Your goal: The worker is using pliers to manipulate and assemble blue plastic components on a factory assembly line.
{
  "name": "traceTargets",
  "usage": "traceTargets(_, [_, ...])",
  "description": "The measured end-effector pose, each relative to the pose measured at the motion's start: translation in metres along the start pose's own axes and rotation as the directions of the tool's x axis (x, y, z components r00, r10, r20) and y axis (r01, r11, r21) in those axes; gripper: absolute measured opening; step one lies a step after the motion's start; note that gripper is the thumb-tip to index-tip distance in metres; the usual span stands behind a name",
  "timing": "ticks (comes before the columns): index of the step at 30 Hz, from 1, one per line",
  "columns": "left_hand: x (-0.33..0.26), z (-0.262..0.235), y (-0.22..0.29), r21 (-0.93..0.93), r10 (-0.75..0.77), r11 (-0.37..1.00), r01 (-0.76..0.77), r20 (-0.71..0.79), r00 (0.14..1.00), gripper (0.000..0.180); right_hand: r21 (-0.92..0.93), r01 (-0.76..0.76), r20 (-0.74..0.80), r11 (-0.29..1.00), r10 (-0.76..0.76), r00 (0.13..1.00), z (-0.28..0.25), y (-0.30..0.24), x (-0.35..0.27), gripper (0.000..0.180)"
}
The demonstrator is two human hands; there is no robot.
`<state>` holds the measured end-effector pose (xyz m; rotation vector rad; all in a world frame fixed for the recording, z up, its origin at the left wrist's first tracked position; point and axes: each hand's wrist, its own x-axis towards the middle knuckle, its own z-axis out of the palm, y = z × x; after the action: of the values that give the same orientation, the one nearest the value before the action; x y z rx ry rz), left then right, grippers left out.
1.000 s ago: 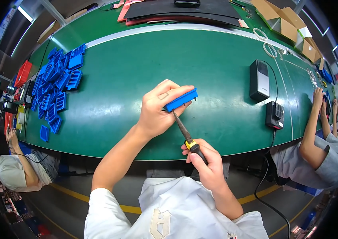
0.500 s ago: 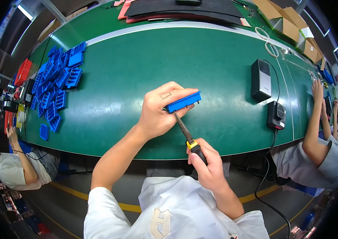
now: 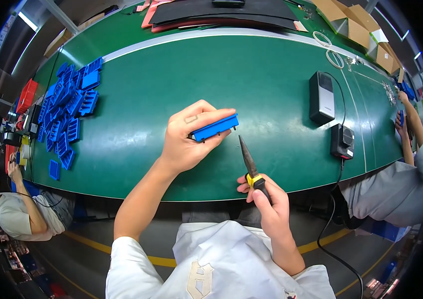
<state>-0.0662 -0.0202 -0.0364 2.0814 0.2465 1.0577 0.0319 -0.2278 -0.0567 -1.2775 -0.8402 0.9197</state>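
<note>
The left hand (image 3: 189,139) pinches a blue plastic part (image 3: 215,127), a long flat moulded bar with a ribbed edge, between thumb below and fingers curled over its top, holding it just above the smooth green table (image 3: 251,79). The right hand (image 3: 270,207) is closed in a fist round the yellow-and-black grip of a pair of needle-nose pliers (image 3: 249,162), whose dark tapered metal tips point up toward the part and stand apart from it. A pile of like blue parts (image 3: 67,112) lies far to the left on the table; a grey rectangular box (image 3: 321,97) and a small black vented unit (image 3: 342,141) sit to the right, joined by a cable. Half a second earlier the plier tips met the underside of the part; now they are drawn clear and the part sits higher
</note>
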Motion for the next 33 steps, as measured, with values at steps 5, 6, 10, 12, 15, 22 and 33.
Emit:
traceTargets(5, [-0.002, 0.000, -0.002, -0.011, 0.017, 1.000, -0.016, 0.027, 1.000, 0.039, -0.017, 0.016, 0.013, 1.000, -0.016, 1.000, 0.000, -0.001, 0.003, 0.021])
traceTargets(6, [-0.003, 0.000, -0.002, -0.012, 0.017, 1.000, -0.017, 0.028, 0.999, 0.039, -0.017, 0.016, 0.011, 1.000, -0.016, 1.000, 0.000, 0.000, 0.003, 0.021])
traceTargets(10, [-0.003, 0.001, -0.003, -0.027, 0.007, 1.000, -0.006, 0.034, 0.999, 0.039, -0.008, 0.018, 0.013, 1.000, -0.018, 1.000, 0.000, 0.000, 0.003, 0.021])
traceTargets(12, [-0.003, 0.001, -0.003, -0.026, 0.007, 1.000, -0.006, 0.038, 0.999, 0.039, -0.006, 0.018, 0.013, 1.000, -0.018, 1.000, 0.000, 0.001, 0.003, 0.021])
traceTargets(15, [-0.003, 0.000, -0.003, -0.021, 0.006, 1.000, -0.005, 0.036, 0.999, 0.040, 0.003, 0.013, 0.015, 1.000, -0.013, 1.000, 0.001, 0.000, 0.003, 0.020])
traceTargets(22, [-0.003, 0.002, -0.002, -0.002, 0.031, 1.000, -0.031, 0.046, 0.998, 0.039, -0.052, 0.036, -0.001, 0.998, -0.036, 0.999, 0.001, 0.004, 0.004, 0.015])
traceTargets(33, [-0.005, 0.006, 0.007, -0.063, -0.088, 0.994, 0.086, -0.027, 0.996, 0.028, -0.136, 0.041, 0.015, 0.990, -0.040, 0.999, 0.005, -0.001, 0.003, 0.010])
